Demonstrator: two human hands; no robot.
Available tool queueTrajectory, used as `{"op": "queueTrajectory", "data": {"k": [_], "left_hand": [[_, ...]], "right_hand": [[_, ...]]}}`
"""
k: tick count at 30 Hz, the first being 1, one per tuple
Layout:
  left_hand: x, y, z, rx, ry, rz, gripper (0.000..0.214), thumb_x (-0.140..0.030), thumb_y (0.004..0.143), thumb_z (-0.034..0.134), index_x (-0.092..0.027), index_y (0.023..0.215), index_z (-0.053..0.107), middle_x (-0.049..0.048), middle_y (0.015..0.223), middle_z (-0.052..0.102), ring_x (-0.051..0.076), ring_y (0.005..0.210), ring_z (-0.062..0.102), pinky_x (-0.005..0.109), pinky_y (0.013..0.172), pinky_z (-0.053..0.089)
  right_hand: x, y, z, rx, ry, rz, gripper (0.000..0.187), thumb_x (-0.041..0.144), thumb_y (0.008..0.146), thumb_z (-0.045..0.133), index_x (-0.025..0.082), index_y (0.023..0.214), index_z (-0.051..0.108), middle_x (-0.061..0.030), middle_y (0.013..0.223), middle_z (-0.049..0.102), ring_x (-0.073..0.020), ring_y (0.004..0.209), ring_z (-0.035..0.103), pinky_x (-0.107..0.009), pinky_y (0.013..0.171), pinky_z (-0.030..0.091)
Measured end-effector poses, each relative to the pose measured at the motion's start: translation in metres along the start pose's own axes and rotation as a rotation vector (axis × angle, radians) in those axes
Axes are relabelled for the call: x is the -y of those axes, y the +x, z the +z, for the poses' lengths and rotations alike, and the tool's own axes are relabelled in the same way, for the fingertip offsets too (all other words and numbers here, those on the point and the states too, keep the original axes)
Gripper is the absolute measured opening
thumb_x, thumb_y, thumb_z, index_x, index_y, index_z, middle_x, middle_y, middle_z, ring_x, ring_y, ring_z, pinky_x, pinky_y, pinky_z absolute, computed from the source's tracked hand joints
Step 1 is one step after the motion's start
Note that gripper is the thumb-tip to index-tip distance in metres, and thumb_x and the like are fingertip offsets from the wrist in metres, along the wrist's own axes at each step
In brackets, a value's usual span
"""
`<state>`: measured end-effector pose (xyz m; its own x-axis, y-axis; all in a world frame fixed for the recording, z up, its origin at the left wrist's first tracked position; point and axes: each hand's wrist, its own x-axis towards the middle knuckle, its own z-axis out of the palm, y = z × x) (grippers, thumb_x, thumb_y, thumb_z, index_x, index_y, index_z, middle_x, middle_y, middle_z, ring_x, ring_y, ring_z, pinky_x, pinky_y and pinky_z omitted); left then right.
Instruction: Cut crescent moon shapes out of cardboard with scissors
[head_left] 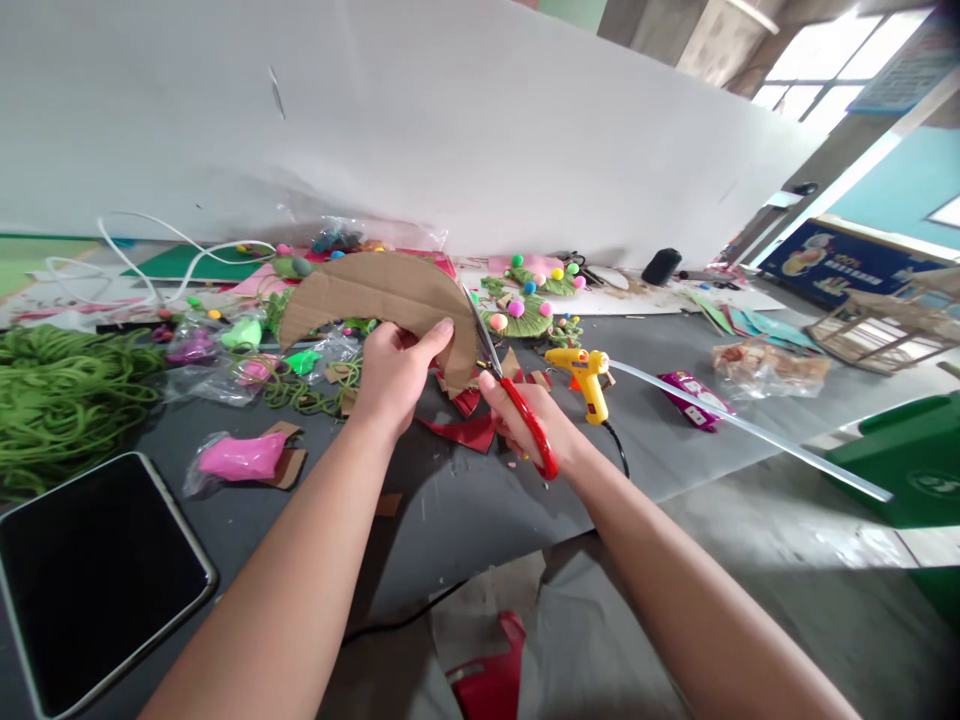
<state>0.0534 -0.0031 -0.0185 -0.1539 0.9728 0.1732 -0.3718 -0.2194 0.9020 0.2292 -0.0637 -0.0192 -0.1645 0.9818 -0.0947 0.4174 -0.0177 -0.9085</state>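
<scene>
A brown cardboard crescent (375,285) is pinched between the thumb and fingers of my left hand (397,370), raised over the table. In my right hand (525,415) is a pair of red-handled scissors (517,400), the blades pointing up and away along the crescent's right edge. Whether the blades are apart or closed on the cardboard I cannot tell. Below the hands lie red and brown scraps (469,432). Right of the scissors rests a yellow glue gun (585,378) with a long clear glue stick (750,428) in its back.
Green cord (67,400) is heaped at the left, near a dark-screened tablet (105,585). A pink packet (244,458) lies beside it. Green pieces with coloured pompoms (525,315) lie behind the hands. A purple packet (696,400) and a green bin (900,450) are on the right.
</scene>
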Motion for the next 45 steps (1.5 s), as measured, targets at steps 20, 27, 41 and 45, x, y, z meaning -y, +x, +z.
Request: {"op": "queueTrajectory", "data": {"k": [20, 27, 41, 45], "left_hand": [[-0.010, -0.001, 0.002, 0.010, -0.031, -0.043, 0.044, -0.040, 0.060, 0.098, -0.016, 0.090, 0.077, 0.0102, 0.096, 0.081, 0.030, 0.097, 0.076, 0.043, 0.088, 0.062], [-0.008, -0.004, 0.002, 0.029, 0.016, -0.040, 0.042, -0.040, 0.062, 0.097, -0.016, 0.090, 0.077, 0.0112, 0.104, 0.081, 0.032, 0.107, 0.074, 0.044, 0.097, 0.059], [-0.011, -0.006, 0.003, 0.060, -0.032, -0.088, 0.040, -0.035, 0.061, 0.098, -0.015, 0.088, 0.077, 0.0095, 0.099, 0.081, 0.030, 0.104, 0.075, 0.043, 0.096, 0.059], [-0.016, -0.006, 0.005, 0.051, -0.038, -0.119, 0.045, -0.038, 0.058, 0.099, -0.014, 0.089, 0.076, 0.0111, 0.099, 0.081, 0.031, 0.102, 0.075, 0.046, 0.095, 0.060]], "right_hand": [[0.000, 0.001, -0.006, 0.073, 0.096, 0.003, 0.067, 0.086, 0.091, 0.054, 0.023, 0.070, 0.044, 0.0058, 0.059, 0.037, -0.0113, 0.051, 0.037, -0.026, 0.048, 0.035], [-0.002, 0.001, -0.004, 0.035, 0.064, 0.008, 0.069, 0.087, 0.089, 0.055, 0.023, 0.067, 0.041, 0.0065, 0.056, 0.034, -0.0106, 0.049, 0.035, -0.026, 0.046, 0.037], [0.006, -0.001, 0.003, -0.147, -0.067, 0.087, 0.072, 0.080, 0.088, 0.064, 0.023, 0.056, 0.033, 0.0032, 0.047, 0.037, -0.0114, 0.040, 0.041, -0.026, 0.038, 0.035], [0.002, 0.003, -0.001, -0.119, -0.003, 0.014, 0.072, 0.080, 0.090, 0.062, 0.023, 0.055, 0.034, 0.0038, 0.045, 0.036, -0.0105, 0.039, 0.039, -0.026, 0.040, 0.033]]}}
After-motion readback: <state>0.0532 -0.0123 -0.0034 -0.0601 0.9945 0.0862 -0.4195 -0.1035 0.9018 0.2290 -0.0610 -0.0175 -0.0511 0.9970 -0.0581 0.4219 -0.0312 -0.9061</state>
